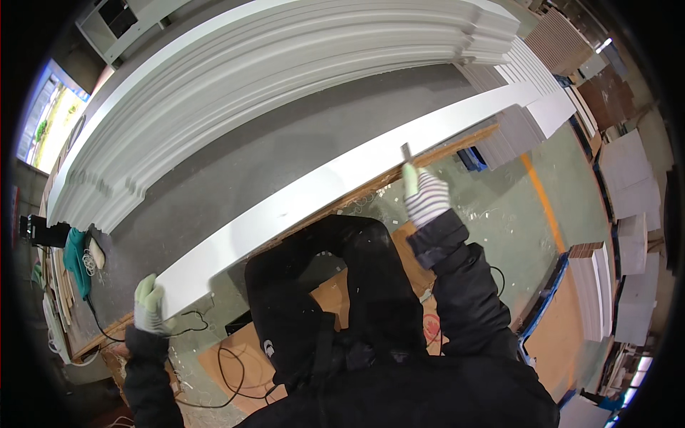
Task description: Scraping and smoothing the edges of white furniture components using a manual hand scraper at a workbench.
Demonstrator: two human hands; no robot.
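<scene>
On the grey worktable (pixel 235 167), the gloved left hand (pixel 149 308) grips the left end of a long white board (pixel 314 184) lying along the near edge, while the gloved right hand (pixel 427 194), fingers closed, holds a small metal tool (pixel 407 151) by the board's near edge.

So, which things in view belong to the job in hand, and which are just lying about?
In the job, apparently:
long white panel, with left grip at its left end
small metal tool in right grip

Lying about, seemingly:
teal item at far left
pale board stack at right
cardboard on the floor
</scene>
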